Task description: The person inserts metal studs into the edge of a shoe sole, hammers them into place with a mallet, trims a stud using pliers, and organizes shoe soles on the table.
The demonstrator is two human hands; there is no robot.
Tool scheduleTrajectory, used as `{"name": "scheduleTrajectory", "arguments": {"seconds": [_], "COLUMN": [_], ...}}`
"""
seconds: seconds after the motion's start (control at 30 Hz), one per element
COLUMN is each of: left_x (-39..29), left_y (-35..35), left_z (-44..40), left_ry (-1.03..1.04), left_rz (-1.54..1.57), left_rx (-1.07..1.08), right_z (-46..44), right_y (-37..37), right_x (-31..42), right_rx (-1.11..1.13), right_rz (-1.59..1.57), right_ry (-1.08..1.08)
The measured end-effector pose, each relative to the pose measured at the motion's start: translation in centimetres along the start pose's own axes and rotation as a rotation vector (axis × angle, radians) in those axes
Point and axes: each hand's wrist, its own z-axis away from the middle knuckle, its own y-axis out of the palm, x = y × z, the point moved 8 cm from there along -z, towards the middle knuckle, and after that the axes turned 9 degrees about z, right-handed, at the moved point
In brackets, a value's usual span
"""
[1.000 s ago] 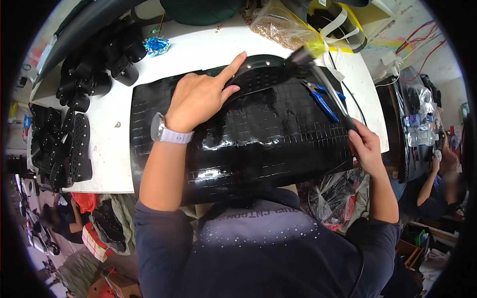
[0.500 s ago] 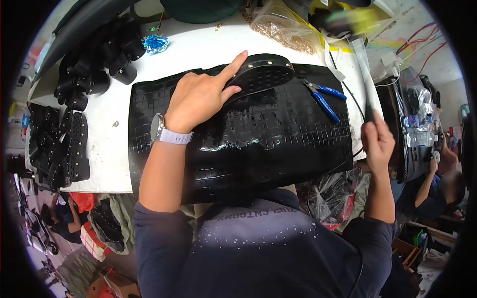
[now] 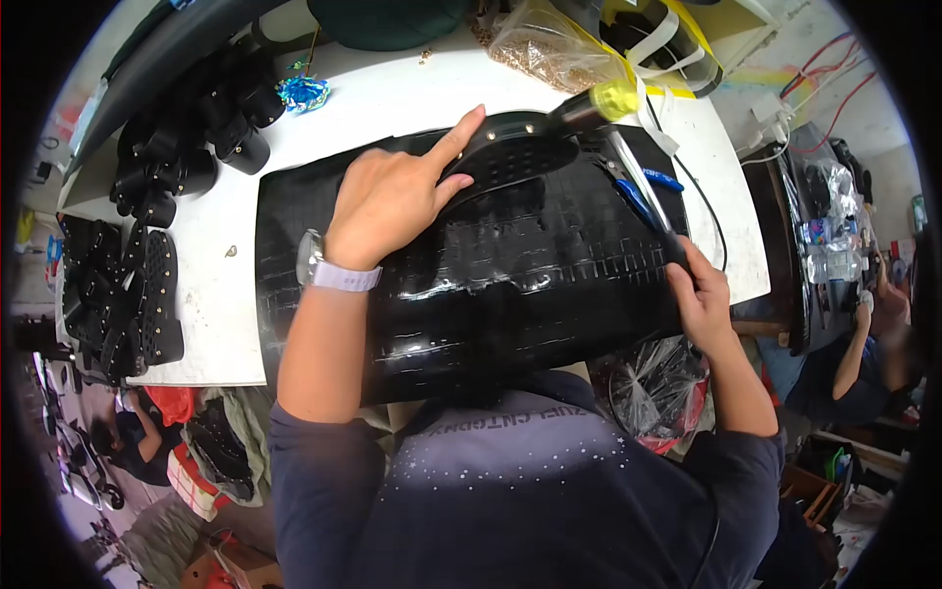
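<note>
A black shoe sole with gold studs along its edge [image 3: 525,157] stands tilted on a black crocodile-patterned sheet [image 3: 549,265]. My left hand [image 3: 397,201] grips the sole, index finger stretched along its upper edge and thumb against its side. In my right hand [image 3: 702,294] is the dark handle of a hammer with a metal shaft [image 3: 640,172]. Its head, yellow at one end, is down at the right end of the sole; whether they touch I cannot tell. Blue-handled nippers [image 3: 665,181] lie on the sheet, partly behind the hammer shaft.
Several black studded soles [image 3: 162,294] and black heel-like pieces [image 3: 240,142] lie at the left of the white table [image 3: 211,334]. At the back are a blue shiny ornament [image 3: 304,94] and a plastic bag of small gold pieces [image 3: 559,54]. A cable [image 3: 711,206] runs along the right.
The hammer has swung down and left from a blurred, raised position to the sole's right end. My right hand moved left with it. My left hand has stayed on the sole.
</note>
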Motion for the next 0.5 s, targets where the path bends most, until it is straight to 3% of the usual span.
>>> {"name": "scheduleTrajectory", "arguments": {"seconds": [0.1,0.17,0.23,0.27,0.33,0.43,0.5], "left_x": [0.2,0.2,0.2,0.3,0.1,0.1,0.2], "left_y": [0.2,0.3,0.2,0.2,0.3,0.3,0.3], "left_z": [-0.1,-0.2,-0.1,-0.1,0.1,0.1,0.0], "left_ry": [0.016,-0.022,-0.012,0.012,0.022,-0.023,-0.039], "left_rz": [0.006,0.003,-0.004,-0.009,-0.018,-0.026,-0.02], "left_rx": [-0.028,0.004,0.003,-0.024,-0.025,0.006,0.016], "right_z": [-0.1,1.1,0.7,1.2,0.7,1.2,1.8], "right_y": [-2.9,-3.9,-3.7,-3.1,-0.8,-2.7,-3.8], "right_x": [1.6,-0.6,0.2,-1.3,-0.6,-0.9,-1.0], "right_rx": [-0.092,-0.331,-0.373,-0.276,-0.01,-0.171,-0.36], "right_rz": [0.029,-0.25,-0.478,-0.067,0.032,-0.025,-0.34], "right_ry": [-0.056,0.091,0.004,0.096,0.039,0.013,0.083]}}
